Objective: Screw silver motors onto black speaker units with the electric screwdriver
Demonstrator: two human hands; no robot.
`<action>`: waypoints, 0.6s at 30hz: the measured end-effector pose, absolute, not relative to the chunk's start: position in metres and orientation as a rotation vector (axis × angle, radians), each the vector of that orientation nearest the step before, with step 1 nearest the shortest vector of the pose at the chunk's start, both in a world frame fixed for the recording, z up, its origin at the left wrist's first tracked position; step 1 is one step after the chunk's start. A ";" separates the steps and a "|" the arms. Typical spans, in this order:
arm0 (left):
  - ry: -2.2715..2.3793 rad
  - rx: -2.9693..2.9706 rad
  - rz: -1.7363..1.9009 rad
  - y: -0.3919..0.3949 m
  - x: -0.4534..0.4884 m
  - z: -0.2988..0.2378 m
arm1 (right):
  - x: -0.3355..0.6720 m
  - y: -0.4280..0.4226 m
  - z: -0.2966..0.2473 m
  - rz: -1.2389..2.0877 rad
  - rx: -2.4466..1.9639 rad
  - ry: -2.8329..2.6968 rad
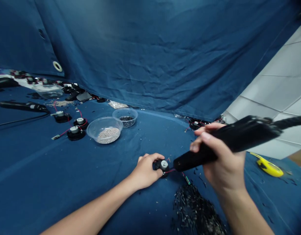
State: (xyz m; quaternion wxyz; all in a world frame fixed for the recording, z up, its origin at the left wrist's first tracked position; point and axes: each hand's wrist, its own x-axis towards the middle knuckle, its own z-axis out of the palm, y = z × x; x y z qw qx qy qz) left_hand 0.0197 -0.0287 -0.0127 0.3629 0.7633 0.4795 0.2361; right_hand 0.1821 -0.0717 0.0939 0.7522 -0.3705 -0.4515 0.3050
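My left hand is closed around a small round black motor unit with a silver centre, gripping it by the edge on the blue cloth. Thin red and dark wires run from the unit to a small green circuit board lying to its right. In my right hand is a black corded electric screwdriver, held slanting with its front end close to the motor unit. Whether its tip touches the unit cannot be made out. Just below lies a heap of tiny black pieces, seemingly screws.
Two clear plastic bowls, one with silvery bits and one with dark bits, stand left of centre. Several wired motor units and another black corded tool lie left. A yellow tool lies right. A blue curtain hangs behind.
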 end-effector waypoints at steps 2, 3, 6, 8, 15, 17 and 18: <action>1.215 1.967 0.558 -0.028 0.015 -0.010 | 0.198 -0.066 0.101 0.573 -0.865 -0.878; 1.184 1.982 0.530 -0.028 0.012 -0.009 | 0.207 -0.061 0.101 0.526 -0.914 -0.819; 1.038 2.088 0.506 -0.027 0.006 -0.008 | 0.237 -0.038 0.086 0.423 -1.115 -0.592; 0.960 2.134 0.538 -0.026 0.005 -0.009 | 0.252 -0.024 0.066 0.502 -1.289 -0.353; 0.846 2.046 0.601 -0.022 0.002 -0.004 | 0.272 -0.012 0.007 1.036 -1.510 -0.151; 0.731 1.917 0.612 -0.023 0.000 0.001 | 0.272 -0.015 0.000 1.153 -1.533 -0.177; 0.661 1.818 0.631 -0.024 -0.001 0.004 | 0.271 -0.017 -0.003 1.198 -1.547 -0.202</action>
